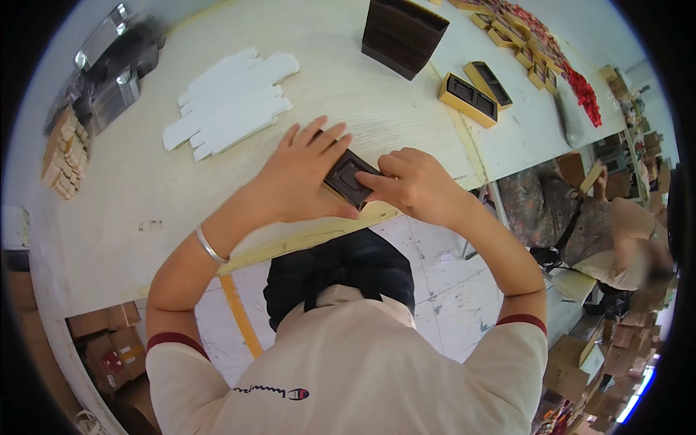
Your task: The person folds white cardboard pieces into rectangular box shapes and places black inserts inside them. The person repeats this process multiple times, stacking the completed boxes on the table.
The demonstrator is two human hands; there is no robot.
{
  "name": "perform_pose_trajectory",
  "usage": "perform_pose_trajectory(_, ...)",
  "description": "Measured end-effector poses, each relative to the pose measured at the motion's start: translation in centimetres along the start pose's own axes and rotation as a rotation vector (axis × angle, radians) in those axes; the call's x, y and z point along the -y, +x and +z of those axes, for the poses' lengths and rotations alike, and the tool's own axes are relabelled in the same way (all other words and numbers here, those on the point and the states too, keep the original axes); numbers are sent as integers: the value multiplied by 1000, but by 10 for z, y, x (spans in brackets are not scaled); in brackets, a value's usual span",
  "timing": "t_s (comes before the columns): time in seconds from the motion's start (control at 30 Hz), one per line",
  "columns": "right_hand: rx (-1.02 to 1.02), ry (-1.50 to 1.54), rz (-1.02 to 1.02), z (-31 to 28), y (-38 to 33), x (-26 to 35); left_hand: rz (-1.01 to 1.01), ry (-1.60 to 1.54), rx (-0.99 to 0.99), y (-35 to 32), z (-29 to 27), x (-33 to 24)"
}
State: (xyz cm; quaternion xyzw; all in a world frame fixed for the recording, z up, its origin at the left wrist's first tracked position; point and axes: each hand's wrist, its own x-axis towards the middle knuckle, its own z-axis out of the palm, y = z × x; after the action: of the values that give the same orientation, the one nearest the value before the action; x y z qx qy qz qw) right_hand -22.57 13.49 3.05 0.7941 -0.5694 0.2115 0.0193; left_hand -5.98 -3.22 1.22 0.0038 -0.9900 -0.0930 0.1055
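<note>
**Seating the dark tray at the table edge**

Head view: I see my left hand (304,177) spread flat, fingers wide, pressing down on a small dark brown insert tray (349,177) that lies near the front edge of the pale wooden table (130,217). My right hand (409,185) is curled narrow, fingertips pinching the tray's near corner. The tray sits tilted to the table edge, partly hidden under my left palm, so I cannot tell what lies beneath it.

To do this well, I judge that I should keep the left palm flat so the tray does not skid, and let the right fingertips press the corner squarely, without bending the thin wall.

Further up the table lie a fan of white flat cardboard blanks (232,101), a stack of dark trays (402,32) and two gold-edged boxes (475,90), all well apart from my hands.
</note>
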Motion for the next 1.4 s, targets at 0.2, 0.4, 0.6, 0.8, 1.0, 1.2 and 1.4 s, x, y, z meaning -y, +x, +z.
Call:
perform_pose_trajectory(0.2, 4, 8, 137, 11, -11, -1, -8, -96, -34, 9, 5, -11)
perform_pose_trajectory(0.4, 33, 196, 158, 12, -13, -8, 54, -218, 45, 13, -4, -1)
perform_pose_trajectory(0.6, -79, 427, 27, 21, -2, -10, 138, -262, 193, 9, -10, 17)
perform_pose_trajectory(0.8, 191, -45, 0, 10, 8, 9, 12, -96, 264, 3, -20, -3)
perform_pose_trajectory(1.0, -55, 607, 31, 25, 10, -11, -20, -172, 245, 0, -20, -2)
perform_pose_trajectory(1.2, 333, -24, -6, 14, 21, 3, 75, -171, 273, 2, -21, 15)
perform_pose_trajectory(1.4, 64, -165, -28, 27, 15, 8, 28, 31, 170, -9, 1, 8)
